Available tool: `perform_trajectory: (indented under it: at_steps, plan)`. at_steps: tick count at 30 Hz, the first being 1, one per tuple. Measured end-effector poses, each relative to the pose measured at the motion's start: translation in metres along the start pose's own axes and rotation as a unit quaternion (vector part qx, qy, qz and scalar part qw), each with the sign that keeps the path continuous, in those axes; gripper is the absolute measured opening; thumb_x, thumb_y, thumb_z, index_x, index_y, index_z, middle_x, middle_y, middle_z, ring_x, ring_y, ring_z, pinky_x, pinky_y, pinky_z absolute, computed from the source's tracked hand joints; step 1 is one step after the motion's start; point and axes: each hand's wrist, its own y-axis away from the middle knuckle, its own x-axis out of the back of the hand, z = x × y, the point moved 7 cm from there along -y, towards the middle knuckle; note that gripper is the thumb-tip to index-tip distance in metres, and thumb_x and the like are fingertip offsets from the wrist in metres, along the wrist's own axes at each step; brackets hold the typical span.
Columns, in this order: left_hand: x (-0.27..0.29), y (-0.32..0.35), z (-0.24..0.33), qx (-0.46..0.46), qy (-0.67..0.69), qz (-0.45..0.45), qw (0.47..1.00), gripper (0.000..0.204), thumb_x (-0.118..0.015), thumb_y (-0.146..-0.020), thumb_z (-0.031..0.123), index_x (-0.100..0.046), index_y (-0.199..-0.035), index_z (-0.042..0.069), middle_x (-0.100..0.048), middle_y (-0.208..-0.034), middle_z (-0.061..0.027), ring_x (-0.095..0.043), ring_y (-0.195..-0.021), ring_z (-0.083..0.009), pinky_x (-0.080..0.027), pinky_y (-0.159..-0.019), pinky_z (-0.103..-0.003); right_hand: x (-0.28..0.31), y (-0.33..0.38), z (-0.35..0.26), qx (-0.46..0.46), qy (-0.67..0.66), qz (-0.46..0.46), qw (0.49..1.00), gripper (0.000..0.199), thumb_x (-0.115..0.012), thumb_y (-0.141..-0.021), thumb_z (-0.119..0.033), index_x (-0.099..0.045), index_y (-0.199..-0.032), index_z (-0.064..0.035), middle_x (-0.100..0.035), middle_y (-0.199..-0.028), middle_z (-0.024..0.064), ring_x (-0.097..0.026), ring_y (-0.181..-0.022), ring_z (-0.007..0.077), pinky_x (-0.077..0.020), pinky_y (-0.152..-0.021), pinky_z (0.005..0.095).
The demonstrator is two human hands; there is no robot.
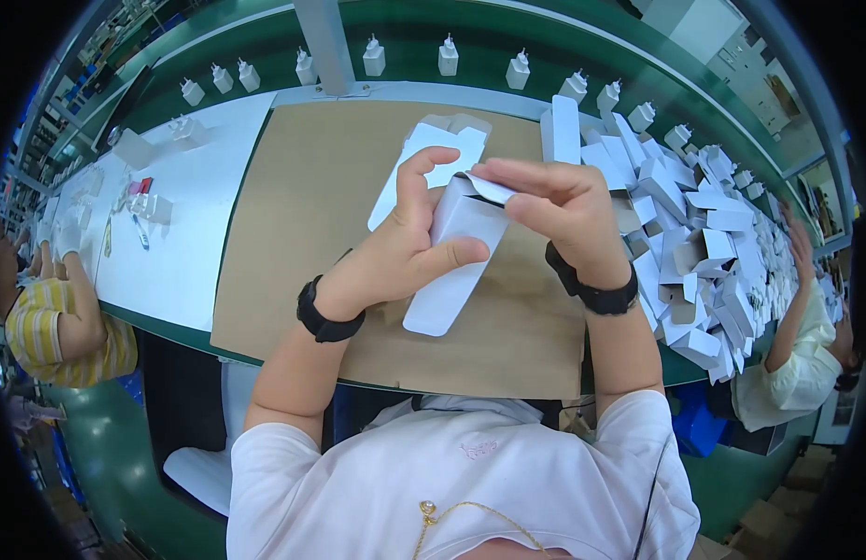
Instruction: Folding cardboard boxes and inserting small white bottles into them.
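Note:
A narrow white carton (465, 229) stands tilted over the brown board (283, 187), its near end reaching down as a rounded flap. My left hand (386, 252) is closed around the carton's left side, thumb across its front face. At the carton's upper end, my right hand (568, 215) has its fingers on the end flap (492, 189), which is bent partway over a dark gap. Behind my left hand, a flattened white carton (405, 173) lies on the board, partly covered by that hand. Both my wrists wear black bands.
Many white cartons (680, 210) are heaped at the right. Small white blocks with narrow tops (449, 58) stand along the green ledge (405, 28) at the back. A grey post (325, 47) rises there. Co-workers sit left (64, 327) and right (797, 364).

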Motion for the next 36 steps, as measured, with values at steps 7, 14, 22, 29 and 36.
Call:
perform_trajectory:
  at_steps: [7,14,22,29,36]
  plan:
    - [-0.004,-0.003,-0.001,0.012,-0.008,0.019,1.000,0.079,-0.063,-0.080,0.034,-0.006,-0.128,0.007,-0.054,-0.097,-0.0193,-0.056,-0.087,-0.0223,-0.043,-0.077,-0.031,0.000,-0.003,0.008,-0.009,0.015,-0.075,0.997,0.024,-0.057,-0.078,-0.003,-0.062,-0.101,0.0039,-0.062,-0.105,0.0144,-0.060,-0.092,0.0162,-0.0461,-0.079,0.0243]
    - [0.011,-0.003,-0.005,-0.014,0.054,0.098,0.994,0.073,-0.062,-0.081,0.036,-0.016,-0.128,0.002,-0.055,-0.096,-0.0181,-0.055,-0.089,-0.0241,-0.043,-0.078,-0.033,-0.003,0.002,-0.007,0.099,0.179,-0.057,0.977,0.027,-0.061,-0.078,-0.004,-0.062,-0.105,-0.0005,-0.060,-0.110,0.0125,-0.057,-0.100,0.0189,-0.0450,-0.084,0.0263]
    - [0.072,-0.001,-0.008,0.149,-0.501,0.236,0.819,0.054,-0.068,-0.072,0.038,-0.056,-0.102,-0.005,-0.054,-0.095,-0.0250,-0.049,-0.093,-0.0369,-0.043,-0.079,-0.040,0.207,0.104,-0.122,0.091,0.540,0.598,0.585,0.028,-0.062,-0.078,-0.015,-0.063,-0.104,-0.0043,-0.064,-0.084,0.0034,-0.054,-0.067,0.0066,-0.0426,-0.059,0.0193]
    - [0.084,-0.006,-0.002,0.207,-0.379,0.225,0.873,0.040,-0.071,-0.070,0.028,-0.057,-0.089,-0.003,-0.059,-0.081,-0.0211,-0.058,-0.076,-0.0327,-0.047,-0.066,-0.036,0.084,0.007,-0.045,0.098,0.468,0.223,0.849,0.027,-0.061,-0.080,-0.013,-0.062,-0.107,-0.0128,-0.063,-0.093,0.0046,-0.059,-0.076,0.0123,-0.0463,-0.064,0.0224]
    - [0.022,-0.011,0.040,0.020,-0.318,0.207,0.925,0.024,-0.064,-0.077,0.019,-0.050,-0.085,0.000,-0.057,-0.072,-0.0198,-0.056,-0.067,-0.0357,-0.044,-0.058,-0.038,-0.002,0.000,-0.005,0.114,0.316,0.104,0.936,0.046,-0.063,-0.081,-0.018,-0.048,-0.125,-0.0149,-0.062,-0.086,0.0117,-0.062,-0.073,0.0163,-0.0483,-0.062,0.0245]
